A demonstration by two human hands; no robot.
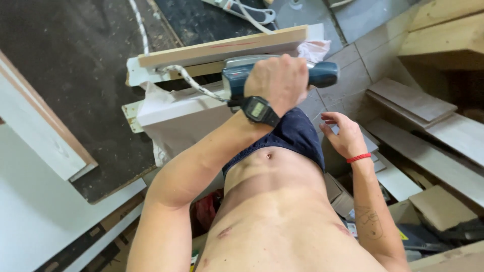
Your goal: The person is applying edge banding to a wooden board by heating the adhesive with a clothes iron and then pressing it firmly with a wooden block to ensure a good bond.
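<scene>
Right hand (pixel 345 135) open, fingers loosely spread, empty, hanging beside the hip above stacked offcut boards (pixel 413 103). Left hand (pixel 280 80), digital wristwatch (pixel 259 110) on the wrist, closed around the grip of a blue corded power tool (pixel 282 73). Tool looks heavy, rigid; body grip seems the safest hold. Beyond the left hand: 1 wooden board (pixel 222 48), cord (pixel 194 83) trailing leftward.

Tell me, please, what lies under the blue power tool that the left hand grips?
Under the blue power tool, gripped by the left hand, lies a white panel, with a wooden board just beyond it. The tool's underside and contact point are hidden by hand and housing.
</scene>
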